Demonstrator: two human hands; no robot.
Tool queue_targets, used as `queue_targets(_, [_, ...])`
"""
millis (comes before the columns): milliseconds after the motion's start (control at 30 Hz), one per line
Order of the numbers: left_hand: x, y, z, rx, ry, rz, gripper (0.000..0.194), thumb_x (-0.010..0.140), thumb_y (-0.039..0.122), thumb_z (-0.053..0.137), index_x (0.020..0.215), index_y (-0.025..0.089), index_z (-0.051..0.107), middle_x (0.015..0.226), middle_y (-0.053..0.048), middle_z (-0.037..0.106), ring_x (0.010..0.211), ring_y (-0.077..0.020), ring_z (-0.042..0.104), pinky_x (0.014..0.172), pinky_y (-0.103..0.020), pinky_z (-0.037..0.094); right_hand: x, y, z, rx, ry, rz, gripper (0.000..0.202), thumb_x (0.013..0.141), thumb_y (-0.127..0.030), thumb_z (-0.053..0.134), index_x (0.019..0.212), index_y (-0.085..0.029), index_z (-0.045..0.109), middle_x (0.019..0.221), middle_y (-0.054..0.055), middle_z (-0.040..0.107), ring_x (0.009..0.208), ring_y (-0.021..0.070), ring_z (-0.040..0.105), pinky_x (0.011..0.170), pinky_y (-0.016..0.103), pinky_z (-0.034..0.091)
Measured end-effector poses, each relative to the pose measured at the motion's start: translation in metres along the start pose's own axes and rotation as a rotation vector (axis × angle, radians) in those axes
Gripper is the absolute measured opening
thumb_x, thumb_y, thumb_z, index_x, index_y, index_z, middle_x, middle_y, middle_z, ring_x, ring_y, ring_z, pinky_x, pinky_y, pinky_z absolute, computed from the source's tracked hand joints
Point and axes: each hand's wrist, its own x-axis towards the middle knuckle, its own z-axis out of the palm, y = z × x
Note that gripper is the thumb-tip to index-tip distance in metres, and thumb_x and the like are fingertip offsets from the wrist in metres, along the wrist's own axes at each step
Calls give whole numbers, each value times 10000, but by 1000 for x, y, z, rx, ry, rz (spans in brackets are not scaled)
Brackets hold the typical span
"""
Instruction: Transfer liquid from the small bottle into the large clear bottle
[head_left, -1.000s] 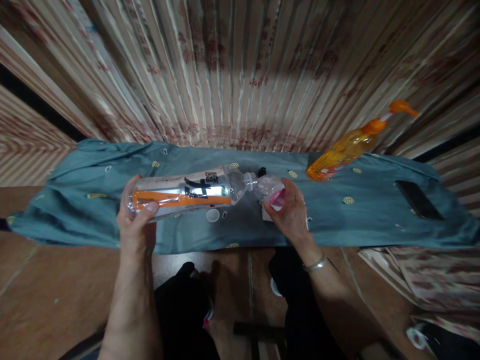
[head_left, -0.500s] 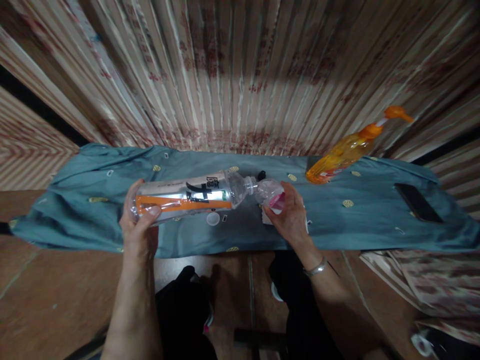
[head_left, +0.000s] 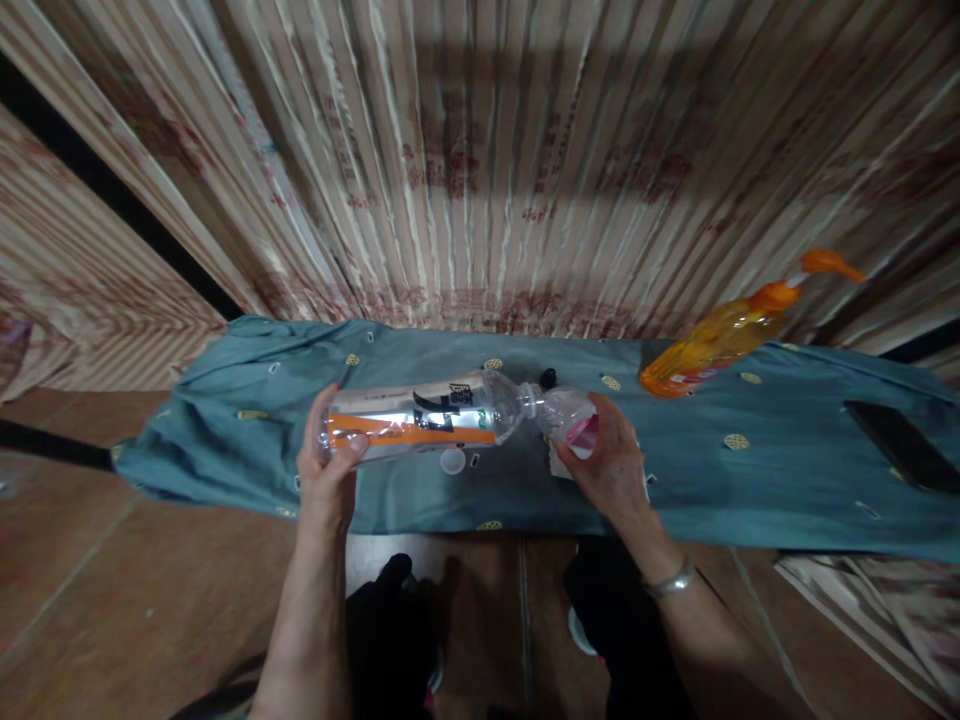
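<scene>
My left hand (head_left: 330,460) is wrapped round the base of a large clear plastic bottle (head_left: 412,420), which lies nearly level above the cloth. Its label is silver and orange with black characters, and its neck points right. In my right hand (head_left: 611,455) is a smaller clear plastic bottle (head_left: 559,410) with a pink label, partly hidden by the fingers. The necks of the two bottles meet; whether they touch or one sits inside the other I cannot tell. Below the large bottle, a round whitish cap (head_left: 452,461) lies on the cloth.
A teal patterned cloth (head_left: 240,450) covers the long narrow table. An orange pump bottle (head_left: 712,345) stands at the back right, a black phone (head_left: 904,445) lies at the right. Behind the bottles is a small black object (head_left: 548,378). Striped curtains (head_left: 487,200) hang behind.
The view has turned slightly, so everything appears farther right and lower. Both hands keep their hold, and the two bottles still meet at the necks.
</scene>
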Motion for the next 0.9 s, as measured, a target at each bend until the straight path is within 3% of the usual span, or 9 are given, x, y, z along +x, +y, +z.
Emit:
queue_targets(267, [-3,-3,0,48,15,2,829,613,483,918,1379,282,671,1201,-55,712,1069,-260,692,1020,-389,560,-2,4,4,10,5,8,719,888,-456,695,1500,-176,440,1384,204,651,1285,372,638,1053,588,578])
queue_targets(467, [-3,-6,0,66,0,29,837,658,551,883,1413,279,644,1334,-82,692,1238,-301,677,1132,-412,515,-1,2,3,38,0,52,699,889,-469,689,1485,-190,453,1393,198,651,1298,370,636,1053,589,581])
queue_targets(900, [2,-11,-5,77,22,12,826,653,537,908,1394,273,654,1283,-80,711,1169,-293,699,1104,-442,537,0,0,2,29,29,19,663,891,-452,683,1457,-173,480,1356,203,672,1264,370,653,1032,591,592])
